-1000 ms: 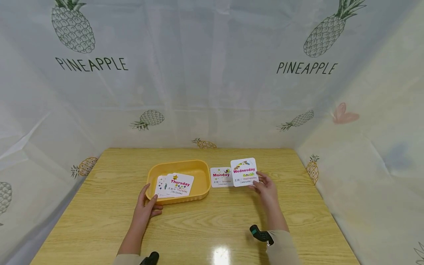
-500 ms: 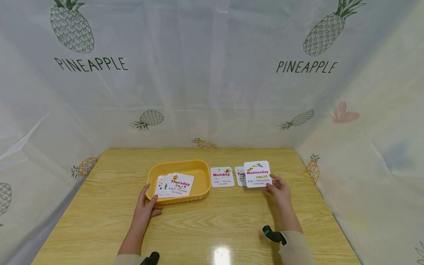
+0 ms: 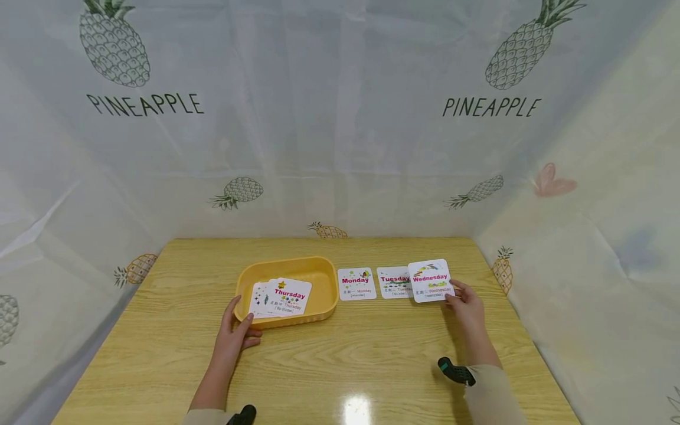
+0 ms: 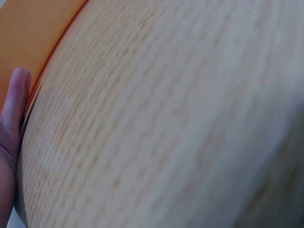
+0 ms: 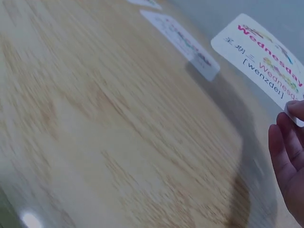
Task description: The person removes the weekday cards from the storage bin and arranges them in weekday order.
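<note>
My right hand (image 3: 467, 304) pinches the lower right corner of a white Wednesday card (image 3: 429, 281), between thumb and fingers. In the right wrist view this card (image 5: 266, 57) is raised above the table, its shadow falling below. It overlaps the right edge of the Tuesday card (image 3: 392, 283) in the head view. Left of that lies the Monday card (image 3: 357, 284). My left hand (image 3: 234, 336) holds the near left corner of a yellow plastic tray (image 3: 319, 283), thumb at the rim. Inside the tray, a Thursday card (image 3: 289, 297) lies over other cards (image 3: 258, 298).
The wooden table (image 3: 319, 366) is bordered at the back and sides by a pale curtain (image 3: 340, 147) with pineapple prints. Dark wrist-worn devices (image 3: 455, 372) sit at both sleeves. A light glare shows near the table's front.
My right hand has carried the Wednesday card to the right, from over the Monday and Tuesday cards, uncovering most of Tuesday. The left hand and tray stay in place.
</note>
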The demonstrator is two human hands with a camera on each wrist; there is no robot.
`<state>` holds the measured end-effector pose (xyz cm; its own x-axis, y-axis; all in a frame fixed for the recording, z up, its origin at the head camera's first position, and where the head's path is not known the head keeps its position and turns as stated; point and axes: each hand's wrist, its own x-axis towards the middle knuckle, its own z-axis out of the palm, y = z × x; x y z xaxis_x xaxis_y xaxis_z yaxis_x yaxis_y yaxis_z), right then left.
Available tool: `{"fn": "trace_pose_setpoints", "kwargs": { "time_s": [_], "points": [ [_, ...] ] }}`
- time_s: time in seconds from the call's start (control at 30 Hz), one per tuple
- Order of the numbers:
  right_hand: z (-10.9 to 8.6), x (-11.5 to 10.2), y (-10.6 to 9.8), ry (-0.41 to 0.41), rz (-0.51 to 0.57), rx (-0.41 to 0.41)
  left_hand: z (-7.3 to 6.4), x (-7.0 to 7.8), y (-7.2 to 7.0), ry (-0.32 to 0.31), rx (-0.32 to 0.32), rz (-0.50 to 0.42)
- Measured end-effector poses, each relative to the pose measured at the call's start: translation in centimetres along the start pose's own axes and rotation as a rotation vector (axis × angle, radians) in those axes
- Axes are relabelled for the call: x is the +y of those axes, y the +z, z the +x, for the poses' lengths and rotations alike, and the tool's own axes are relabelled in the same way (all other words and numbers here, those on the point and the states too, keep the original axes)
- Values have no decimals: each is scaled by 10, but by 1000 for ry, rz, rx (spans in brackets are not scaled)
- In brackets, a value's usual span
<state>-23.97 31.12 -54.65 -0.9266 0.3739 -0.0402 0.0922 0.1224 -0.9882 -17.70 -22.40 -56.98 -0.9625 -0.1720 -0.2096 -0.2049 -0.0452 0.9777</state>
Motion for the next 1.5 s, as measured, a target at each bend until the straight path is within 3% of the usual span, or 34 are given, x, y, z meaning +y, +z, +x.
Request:
{"fn": "trace_pose_setpoints", "kwargs": {
  "time_s": [0.4,0.6,0.93,1.13,1.37,1.5],
  "points": [
    [11,4,-15,-5,-229,37,-2,6,0,-24,-19,-20],
    [20,13,-14,-29,-300,58,0,0,0,13,-6,-1],
    [29,14,-11,-78,-515,-3,-1,-1,0,35,-1,-12],
    [31,9,-11,-94,-569,-34,0,-3,0,48,-1,-9],
    [31,14,-14,-52,-556,-77,-1,1,1,3,2,-13],
    [33,18,-16,-76,-562,-104,-1,3,1,-13,-10,-20]
  ]
}}
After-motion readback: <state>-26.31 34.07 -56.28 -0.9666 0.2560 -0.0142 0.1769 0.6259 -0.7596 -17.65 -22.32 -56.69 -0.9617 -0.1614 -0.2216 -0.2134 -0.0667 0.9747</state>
